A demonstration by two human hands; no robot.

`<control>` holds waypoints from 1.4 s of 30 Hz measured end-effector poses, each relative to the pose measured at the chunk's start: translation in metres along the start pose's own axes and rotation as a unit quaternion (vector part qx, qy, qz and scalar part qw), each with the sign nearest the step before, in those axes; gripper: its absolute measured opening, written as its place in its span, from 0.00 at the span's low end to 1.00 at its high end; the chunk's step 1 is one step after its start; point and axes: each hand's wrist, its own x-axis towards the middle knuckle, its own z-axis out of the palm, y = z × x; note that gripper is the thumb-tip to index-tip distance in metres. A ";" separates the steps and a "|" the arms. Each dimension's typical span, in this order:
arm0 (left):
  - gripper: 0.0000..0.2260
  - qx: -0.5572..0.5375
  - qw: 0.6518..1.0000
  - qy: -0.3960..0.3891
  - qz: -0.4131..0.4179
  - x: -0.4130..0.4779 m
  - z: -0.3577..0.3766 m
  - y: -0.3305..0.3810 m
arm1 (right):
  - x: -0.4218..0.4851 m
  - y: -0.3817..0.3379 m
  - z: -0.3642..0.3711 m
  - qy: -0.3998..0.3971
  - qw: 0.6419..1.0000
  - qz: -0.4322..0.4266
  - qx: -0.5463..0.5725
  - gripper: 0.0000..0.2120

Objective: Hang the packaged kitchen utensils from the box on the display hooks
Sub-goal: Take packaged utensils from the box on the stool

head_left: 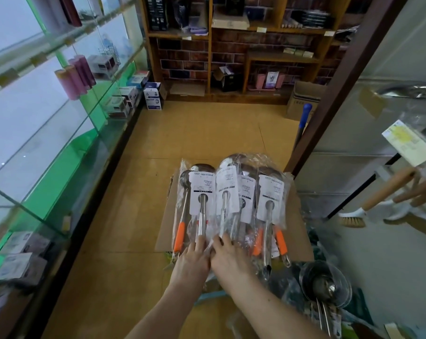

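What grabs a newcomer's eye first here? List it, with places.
A fan of packaged ladles, some orange-handled, lies in the centre on a cardboard box, with the left hand and right hand resting on their lower ends. Green-edged glass shelves line the left; wooden-handled brushes show at right.

Place: a small housewares shop is indicated
Left: boxed goods (pixel 124 99) are ranged on glass shelves (pixel 60 45); price tags are clipped along the edges
Back: wooden shelving (pixel 209 45) is stocked with packaged items
Right: wooden-handled brushes (pixel 354 216) are displayed; packaged ladles (pixel 226 196) are labelled for sale
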 end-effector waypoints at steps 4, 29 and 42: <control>0.29 -0.005 1.000 -0.014 -0.016 0.001 0.003 0.001 | -0.002 -0.003 -0.002 -0.008 1.000 0.009 0.011 0.21; 0.22 0.103 0.994 0.041 -0.005 -0.089 -0.087 0.040 | -0.120 -0.023 -0.084 0.054 0.991 0.111 0.055 0.20; 0.25 0.061 0.981 0.165 0.081 -0.151 -0.186 0.092 | -0.219 -0.012 -0.158 0.161 0.952 0.258 0.042 0.21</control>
